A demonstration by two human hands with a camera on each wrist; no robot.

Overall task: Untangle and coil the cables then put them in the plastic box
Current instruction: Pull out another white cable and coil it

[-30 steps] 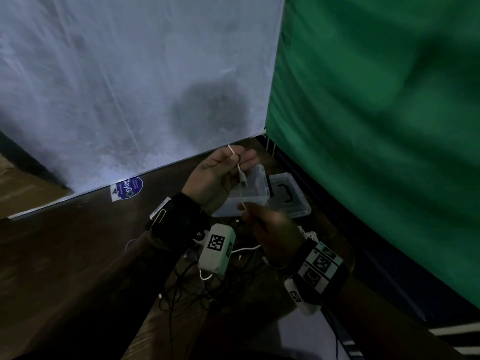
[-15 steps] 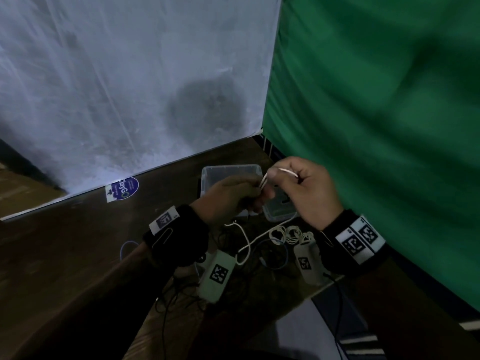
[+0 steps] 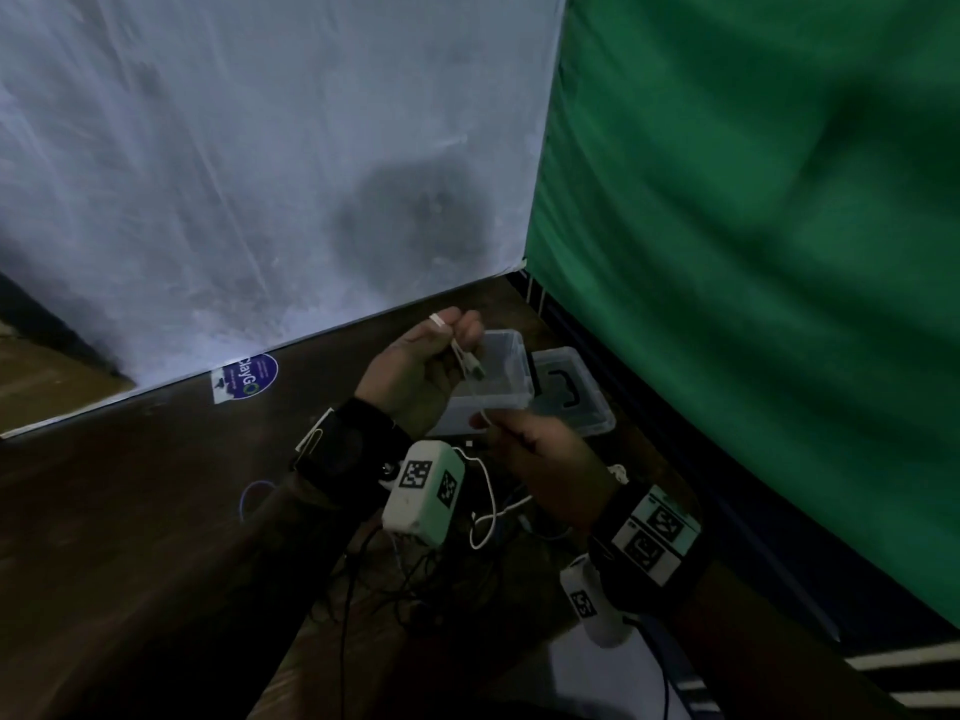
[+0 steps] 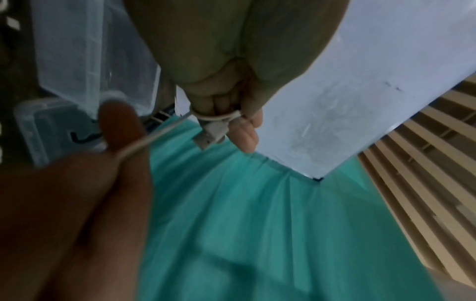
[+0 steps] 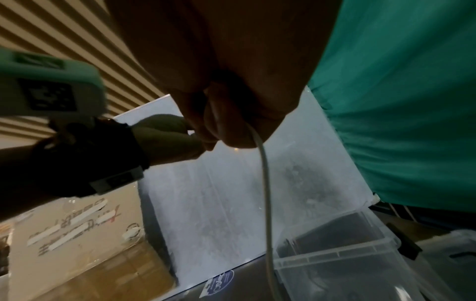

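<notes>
My left hand point(image 3: 415, 361) is raised above the clear plastic box point(image 3: 511, 389) and pinches a thin white cable point(image 3: 460, 350) wrapped round its fingers; the cable's USB plug point(image 4: 210, 134) hangs below the fingertips. Just below, my right hand point(image 3: 540, 454) pinches the same white cable point(image 5: 265, 183) and holds it taut between the two hands. The rest of the cable trails down in a loop point(image 3: 485, 517) to a dark tangle of black cables point(image 3: 415, 579) on the table. The box's lid point(image 3: 571, 392) lies beside it on the right.
A white screen point(image 3: 260, 174) stands behind the brown table point(image 3: 130, 511), and a green curtain point(image 3: 753, 252) closes the right side. A round blue sticker point(image 3: 249, 376) sits at the foot of the screen. A small blue loop point(image 3: 254, 493) lies on the table at left.
My right hand has dropped from beside the left hand to below it, drawing the white cable down. My left hand has risen and turned palm inward, with another wrap of cable on it.
</notes>
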